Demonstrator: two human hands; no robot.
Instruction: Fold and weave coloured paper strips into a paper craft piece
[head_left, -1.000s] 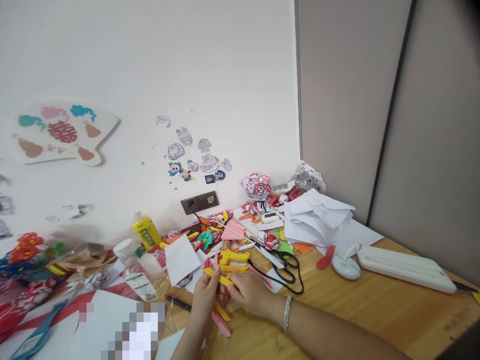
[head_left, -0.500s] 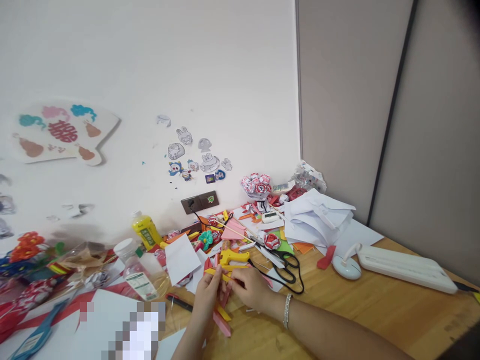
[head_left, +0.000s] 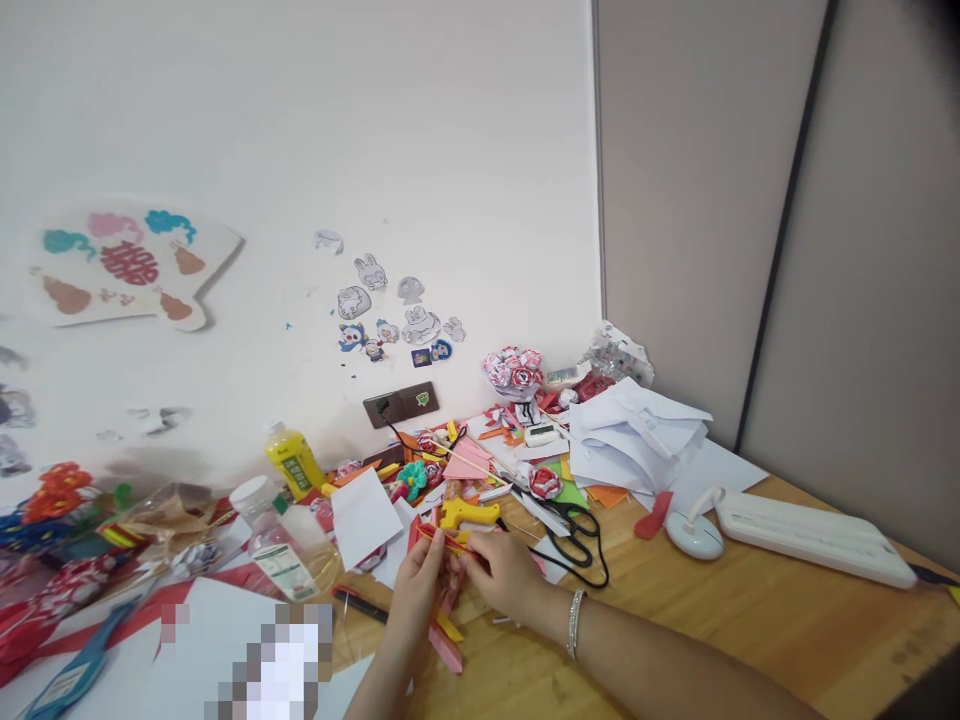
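Both hands meet at the table's middle over a small folded paper strip in yellow and orange-red. My left hand pinches its left part between thumb and fingers. At the other end, my right hand has its fingers closed on the strip; the fingertips are partly hidden. Just behind them lies a yellow glue gun. Below the hands, a pink paper strip and a yellow one rest on the wood. To the right of my right hand are black-handled scissors.
A white lamp lies at the right, near stacked white paper. A paper-rose bouquet stands by the wall. At left are a yellow bottle, a clear bottle, a black pen and a blue tool.
The held strip has turned or been folded, showing an orange-red edge where mostly yellow showed before. Both hands stay nearly in place.
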